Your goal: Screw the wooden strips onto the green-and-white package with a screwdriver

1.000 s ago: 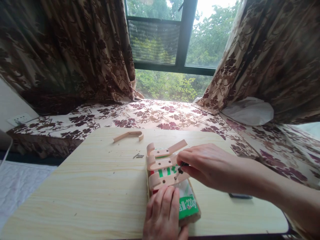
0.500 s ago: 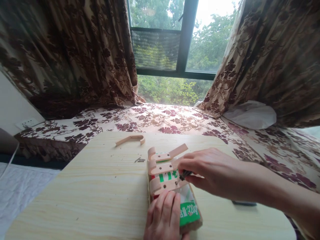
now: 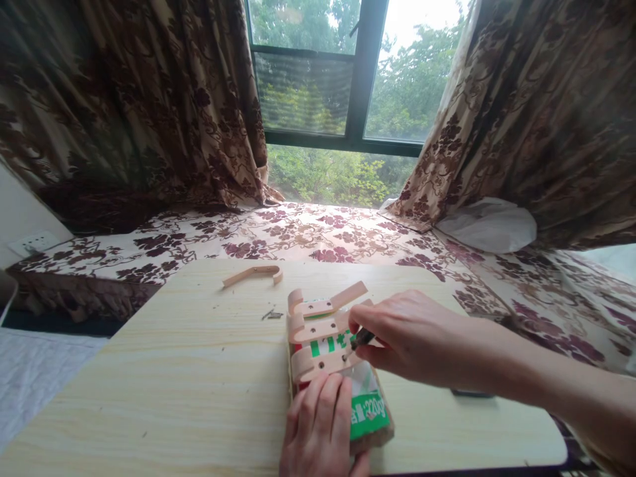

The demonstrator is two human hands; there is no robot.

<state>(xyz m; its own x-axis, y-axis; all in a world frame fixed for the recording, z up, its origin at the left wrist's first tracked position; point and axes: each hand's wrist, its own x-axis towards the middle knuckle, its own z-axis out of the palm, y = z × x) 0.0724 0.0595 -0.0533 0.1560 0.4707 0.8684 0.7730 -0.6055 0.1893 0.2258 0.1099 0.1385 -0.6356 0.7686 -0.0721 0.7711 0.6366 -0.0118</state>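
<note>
Soft daylight is admitted through the window [image 3: 358,99], where the sky [image 3: 405,23] is overexposed; the curtains [image 3: 199,99] are dimmed by shadow, the tabletop [image 3: 149,371] softly lit.

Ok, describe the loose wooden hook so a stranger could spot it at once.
Find the pale table. Near its far edge, left of the green-labelled block, lies the bent wooden hook. Unlike the three hooks on that block, it rests directly on the table.

Left hand [image 3: 320,414] on wrapped block [image 3: 370,416]; right hand [image 3: 405,334] grips dark tool [image 3: 362,337].
</note>
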